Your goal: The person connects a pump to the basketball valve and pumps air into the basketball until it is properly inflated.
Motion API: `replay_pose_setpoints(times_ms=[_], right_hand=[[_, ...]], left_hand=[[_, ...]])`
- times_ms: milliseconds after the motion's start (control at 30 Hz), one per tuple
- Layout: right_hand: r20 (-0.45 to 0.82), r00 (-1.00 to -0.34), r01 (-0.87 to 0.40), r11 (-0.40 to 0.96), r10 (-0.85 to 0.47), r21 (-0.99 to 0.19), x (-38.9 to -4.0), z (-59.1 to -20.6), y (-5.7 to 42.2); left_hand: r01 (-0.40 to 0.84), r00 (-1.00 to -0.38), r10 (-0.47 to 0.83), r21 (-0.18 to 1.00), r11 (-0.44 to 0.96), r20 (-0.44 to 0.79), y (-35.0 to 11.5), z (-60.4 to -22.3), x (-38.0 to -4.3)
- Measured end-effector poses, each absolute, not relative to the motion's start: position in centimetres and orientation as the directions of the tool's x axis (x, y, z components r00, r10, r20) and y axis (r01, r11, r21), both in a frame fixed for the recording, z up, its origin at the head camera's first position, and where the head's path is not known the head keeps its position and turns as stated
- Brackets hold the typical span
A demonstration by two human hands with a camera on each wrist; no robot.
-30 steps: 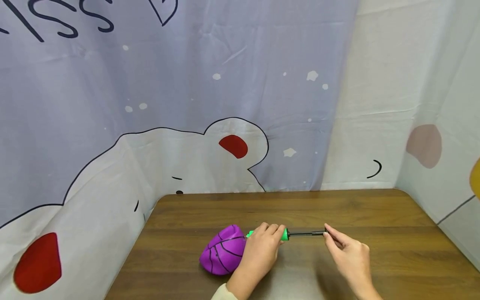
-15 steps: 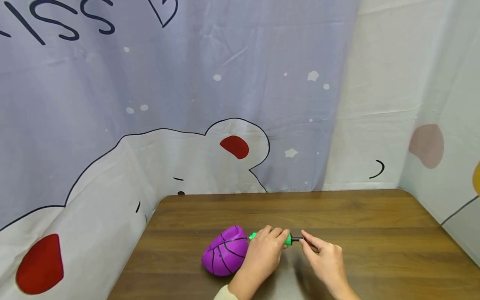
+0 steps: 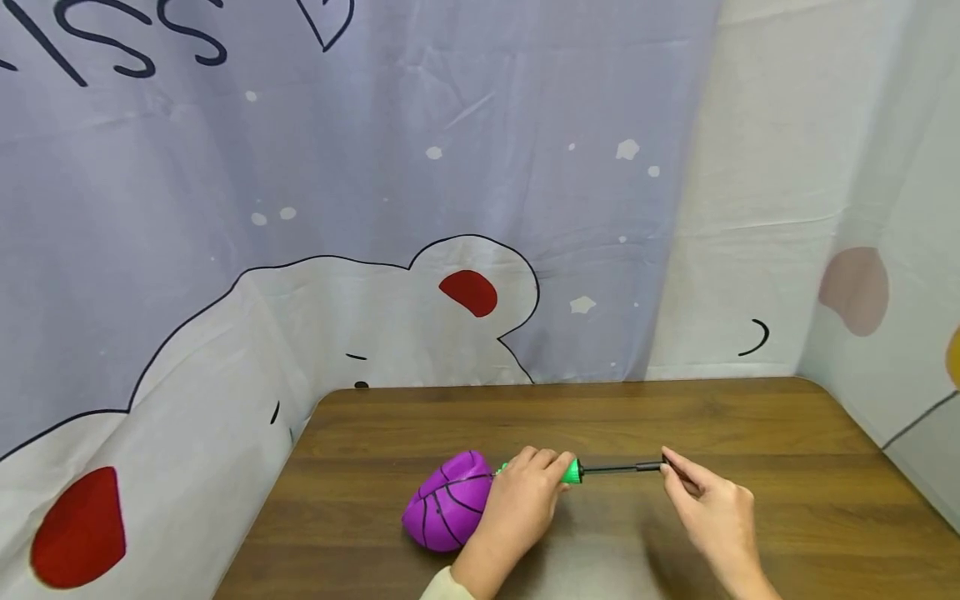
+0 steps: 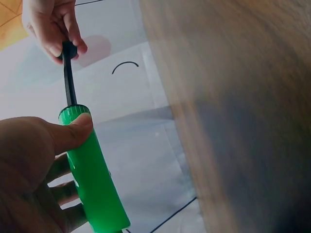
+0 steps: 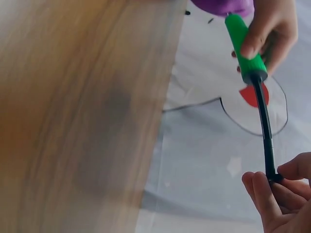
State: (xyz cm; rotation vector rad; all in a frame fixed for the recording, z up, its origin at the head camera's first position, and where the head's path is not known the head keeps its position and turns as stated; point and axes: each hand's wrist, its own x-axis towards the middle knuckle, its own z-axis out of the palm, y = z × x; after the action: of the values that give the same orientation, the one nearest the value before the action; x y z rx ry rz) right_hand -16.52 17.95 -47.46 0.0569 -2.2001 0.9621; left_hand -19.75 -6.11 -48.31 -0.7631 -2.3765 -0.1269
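A purple ball [image 3: 447, 504] with black lines, dented and partly deflated, rests on the table at the left. The nozzle end of a green hand pump [image 4: 99, 189] points at the ball and meets its right side. My left hand [image 3: 523, 497] grips the green barrel, thumb along it in the left wrist view. From the barrel's other end the black pump rod [image 5: 263, 114] stands far out. My right hand [image 3: 711, 508] pinches the black handle [image 5: 274, 177] at the rod's end between thumb and fingers. The left hand hides most of the barrel in the head view.
A brown wooden table [image 3: 360, 433] lies beneath both hands. Behind it and along its sides hangs a printed cloth [image 3: 375, 167] in grey-blue and white, close against the table's back edge.
The right hand first moved left, sliding the rod into the barrel. Now it is back out to the right with the rod extended again. The left hand and ball stay almost in place.
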Motion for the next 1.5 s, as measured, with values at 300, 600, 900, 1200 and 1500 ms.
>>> replay_pose_setpoints(times_ms=[300,600,900,1200,1500], right_hand=[[0.606,-0.755,-0.276,0.718,0.250,-0.639,-16.3,-47.8,18.0],[0.694,-0.695,-0.406,0.693,0.188,-0.595,-16.7,-48.7,14.3],[0.692,-0.712,-0.481,0.637,0.117,-0.602,-16.8,-48.9,12.5],[0.686,-0.715,-0.459,0.649,0.136,-0.607,-16.4,-48.5,14.9],[0.598,-0.768,-0.298,0.698,0.229,-0.651,-15.7,-47.2,18.3]], left_hand=[[0.554,-0.626,0.503,-0.115,0.825,0.596,-6.2,-48.3,-19.9],[0.544,-0.587,0.564,-0.234,0.806,0.580,-5.6,-48.0,-19.2],[0.564,-0.554,0.561,-0.218,0.796,0.615,-5.2,-48.3,-19.1],[0.586,-0.597,0.541,-0.138,0.798,0.592,-5.5,-48.5,-19.2],[0.585,-0.617,0.527,-0.106,0.804,0.584,-6.1,-48.2,-19.2]])
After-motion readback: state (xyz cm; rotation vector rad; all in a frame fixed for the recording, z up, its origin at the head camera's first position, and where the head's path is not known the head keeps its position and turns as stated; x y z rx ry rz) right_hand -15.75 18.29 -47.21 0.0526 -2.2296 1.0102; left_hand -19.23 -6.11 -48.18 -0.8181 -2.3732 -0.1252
